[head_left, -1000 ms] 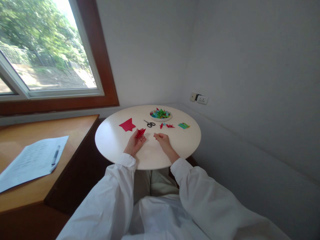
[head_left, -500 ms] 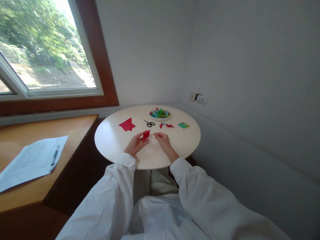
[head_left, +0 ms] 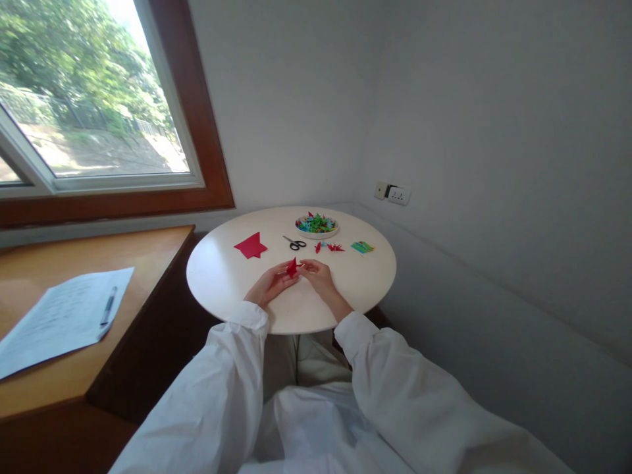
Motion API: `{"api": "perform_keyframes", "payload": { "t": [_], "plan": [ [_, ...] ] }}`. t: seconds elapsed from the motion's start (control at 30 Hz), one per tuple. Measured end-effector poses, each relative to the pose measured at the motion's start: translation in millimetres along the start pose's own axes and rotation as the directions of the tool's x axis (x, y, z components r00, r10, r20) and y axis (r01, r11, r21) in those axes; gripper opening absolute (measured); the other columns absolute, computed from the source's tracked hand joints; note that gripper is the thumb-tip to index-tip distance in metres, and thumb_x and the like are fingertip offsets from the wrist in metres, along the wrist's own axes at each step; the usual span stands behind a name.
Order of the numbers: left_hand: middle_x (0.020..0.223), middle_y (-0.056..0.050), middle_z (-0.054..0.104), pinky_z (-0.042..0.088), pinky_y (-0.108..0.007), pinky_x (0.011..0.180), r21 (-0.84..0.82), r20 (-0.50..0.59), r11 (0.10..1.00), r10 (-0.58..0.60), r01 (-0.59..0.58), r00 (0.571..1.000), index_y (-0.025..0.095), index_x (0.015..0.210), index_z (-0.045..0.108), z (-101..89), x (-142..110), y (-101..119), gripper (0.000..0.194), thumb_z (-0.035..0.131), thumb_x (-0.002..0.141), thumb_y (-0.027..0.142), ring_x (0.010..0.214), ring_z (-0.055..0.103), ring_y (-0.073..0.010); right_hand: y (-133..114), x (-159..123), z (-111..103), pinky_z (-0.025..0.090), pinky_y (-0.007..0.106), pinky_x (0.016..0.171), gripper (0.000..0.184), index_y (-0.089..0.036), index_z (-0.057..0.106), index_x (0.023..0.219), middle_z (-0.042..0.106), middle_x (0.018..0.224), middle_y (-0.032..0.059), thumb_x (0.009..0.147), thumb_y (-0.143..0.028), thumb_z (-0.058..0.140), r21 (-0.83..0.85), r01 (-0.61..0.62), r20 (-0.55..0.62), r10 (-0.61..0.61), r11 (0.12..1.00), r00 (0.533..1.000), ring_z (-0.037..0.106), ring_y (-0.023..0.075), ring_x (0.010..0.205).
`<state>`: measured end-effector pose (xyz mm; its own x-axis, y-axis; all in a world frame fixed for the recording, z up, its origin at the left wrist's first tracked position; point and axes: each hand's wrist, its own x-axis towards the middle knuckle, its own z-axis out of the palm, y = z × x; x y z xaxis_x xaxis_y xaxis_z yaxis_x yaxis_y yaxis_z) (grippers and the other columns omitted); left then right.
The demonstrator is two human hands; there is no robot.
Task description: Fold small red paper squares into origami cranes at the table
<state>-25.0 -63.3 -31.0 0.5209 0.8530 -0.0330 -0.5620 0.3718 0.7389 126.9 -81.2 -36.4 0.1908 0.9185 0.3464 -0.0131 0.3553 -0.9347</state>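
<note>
A small folded piece of red origami paper (head_left: 292, 268) is held between my two hands above the near part of the round white table (head_left: 222, 283). My left hand (head_left: 270, 284) grips it from the left, fingers beneath and behind it. On its right side, the fingers of my right hand (head_left: 318, 275) pinch the paper's edge. Just beyond the hands lie black-handled scissors (head_left: 296, 245) and small red folded paper cranes (head_left: 336, 248). Flat red paper (head_left: 251, 245) rests to the left.
A white bowl (head_left: 316, 236) full of colourful folded paper stands at the back. Green and blue patterned paper (head_left: 363, 247) lies at the right. On the wooden desk (head_left: 153, 263) at left are a written sheet (head_left: 64, 309) and a pen (head_left: 108, 306). Walls border the table's far side.
My right hand has moved left and now meets the red folded paper. The paper has turned and shifted slightly right in my left hand.
</note>
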Motion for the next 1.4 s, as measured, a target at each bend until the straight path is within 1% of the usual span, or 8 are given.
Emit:
{"api": "perform_keyframes", "payload": {
  "t": [0.1,0.17,0.4,0.63,0.87,1.13,1.27,1.4],
  "plan": [
    [0.088,-0.012,0.068,0.049,-0.035,0.086,-0.004,-0.008,1.000,-0.007,0.007,1.000,0.009,0.099,0.059,0.5,0,0,0.023,0.051,0.077,0.006,0.086,0.065,-0.0199,0,0,-1,0.047,0.029,0.067,0.037,-0.014,0.065,0.090,0.066,0.071,0.0035,0.056,-0.029,0.069,-0.023,0.015,-0.021,-0.015,1.000,1.000,0.060,0.0155,0.069],
    [0.089,-0.013,0.068,0.049,-0.034,0.085,-0.006,-0.011,1.000,-0.017,0.017,1.000,0.009,0.099,0.059,1.1,-1,0,0.023,0.050,0.078,0.006,0.086,0.065,-0.0199,2,1,-2,0.048,0.029,0.068,0.037,-0.014,0.065,0.090,0.066,0.073,0.0041,0.056,-0.028,0.069,-0.039,0.017,-0.029,-0.018,0.999,0.999,0.060,0.0157,0.070],
    [0.083,-0.012,0.067,0.051,-0.034,0.081,-0.022,-0.042,0.998,-0.051,0.050,0.998,0.009,0.093,0.059,1.4,0,0,0.019,0.049,0.077,0.005,0.080,0.066,-0.0197,7,1,0,0.048,0.031,0.067,0.017,-0.014,0.067,0.072,0.069,0.072,0.0065,0.059,-0.025,0.066,-0.107,0.041,0.013,-0.040,0.993,0.999,0.062,0.0177,0.068],
    [0.080,-0.011,0.066,0.051,-0.032,0.080,-0.036,-0.064,0.997,-0.069,0.066,0.996,0.008,0.086,0.060,1.8,1,-1,0.015,0.048,0.078,0.004,0.075,0.066,-0.0177,2,-4,0,0.046,0.031,0.068,0.012,-0.017,0.069,0.072,0.071,0.076,0.0053,0.063,-0.023,0.063,-0.236,0.117,0.083,-0.100,0.965,0.992,0.063,0.0184,0.072],
    [0.080,-0.012,0.067,0.048,-0.031,0.083,-0.039,-0.059,0.996,-0.088,0.086,0.994,0.008,0.083,0.061,0.6,1,-1,0.014,0.048,0.078,0.004,0.079,0.065,-0.0184,-1,-7,2,0.046,0.031,0.071,0.017,-0.019,0.069,0.078,0.070,0.082,0.0044,0.063,-0.016,0.063,-0.355,0.195,0.146,-0.151,0.915,0.978,0.062,0.0184,0.077],
    [0.079,-0.015,0.067,0.048,-0.030,0.077,-0.045,-0.036,0.993,-0.114,0.112,0.993,0.006,0.084,0.062,2.6,1,-1,0.018,0.044,0.080,0.008,0.075,0.065,-0.0187,-7,-13,3,0.045,0.031,0.079,0.021,-0.020,0.069,0.080,0.068,0.084,0.0049,0.065,-0.007,0.064,-0.431,0.334,0.240,-0.250,0.839,0.938,0.059,0.0183,0.083],
    [0.077,-0.015,0.067,0.048,-0.030,0.077,-0.040,-0.025,0.992,-0.117,0.116,0.993,0.005,0.085,0.062,3.2,0,0,0.019,0.045,0.079,0.009,0.072,0.065,-0.0184,-8,-14,3,0.045,0.031,0.078,0.019,-0.020,0.069,0.081,0.067,0.082,0.0051,0.068,-0.008,0.062,-0.470,0.373,0.258,-0.280,0.800,0.925,0.057,0.0184,0.082],
    [0.077,-0.017,0.066,0.047,-0.032,0.081,-0.015,-0.005,0.992,-0.129,0.129,0.992,0.004,0.082,0.063,3.7,-1,0,0.017,0.046,0.077,0.008,0.076,0.065,-0.0199,-7,-13,2,0.044,0.031,0.077,0.019,-0.020,0.069,0.081,0.066,0.081,0.0055,0.071,-0.007,0.059,-0.512,0.394,0.254,-0.304,0.763,0.918,0.056,0.0185,0.081]
  ]
}}
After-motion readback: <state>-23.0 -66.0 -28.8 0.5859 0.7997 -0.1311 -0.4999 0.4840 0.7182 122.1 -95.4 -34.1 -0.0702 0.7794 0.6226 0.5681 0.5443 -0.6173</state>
